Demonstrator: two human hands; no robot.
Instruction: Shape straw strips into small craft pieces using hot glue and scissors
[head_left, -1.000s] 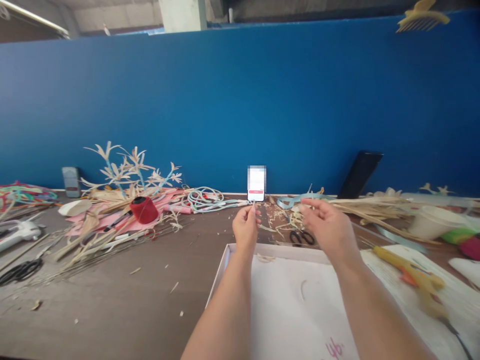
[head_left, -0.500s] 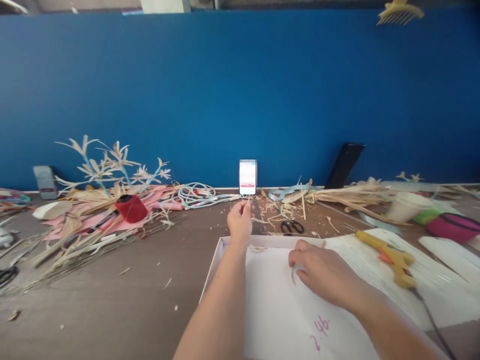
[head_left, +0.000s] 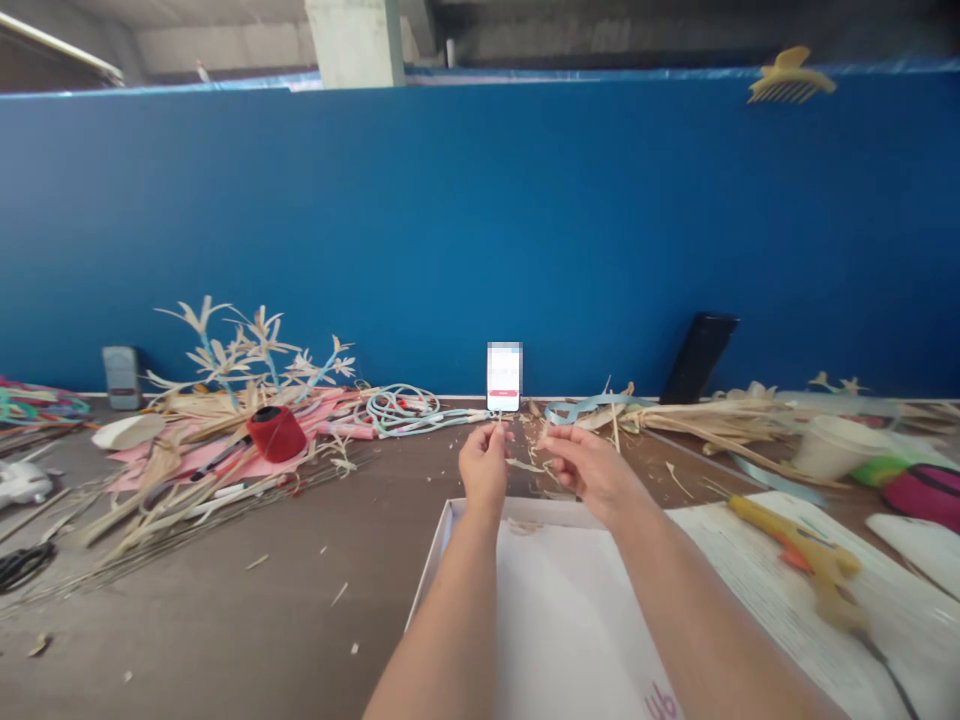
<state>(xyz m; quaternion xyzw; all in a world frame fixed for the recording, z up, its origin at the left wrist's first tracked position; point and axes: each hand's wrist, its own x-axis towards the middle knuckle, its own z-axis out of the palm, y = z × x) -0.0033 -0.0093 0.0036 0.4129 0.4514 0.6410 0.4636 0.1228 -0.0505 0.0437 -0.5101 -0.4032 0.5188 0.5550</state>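
Observation:
Both my hands are raised over the far edge of a shallow white box (head_left: 450, 540) on the brown table. My left hand (head_left: 485, 467) is closed in a pinch on a thin pale straw piece that sticks up from its fingertips. Close beside it, my right hand (head_left: 589, 465) pinches a small pale strip, its fingers curled and pointing toward the left hand. Between and behind the hands lie loose straw scraps (head_left: 536, 440). A phone (head_left: 503, 377) with a lit screen leans on the blue partition just beyond.
Left of me lie dried straw flowers (head_left: 247, 345), a red thread spool (head_left: 276, 433), pink paper and coiled cords (head_left: 401, 408). Right: a yellow glue gun (head_left: 806, 555) on white paper, a white cup (head_left: 832, 445), a dark tablet (head_left: 697, 358), straw stalks, a pink-green object.
My right hand went down onto the white box half a second ago and has come back up beside the left hand, pinching a small strip. The left hand stayed put.

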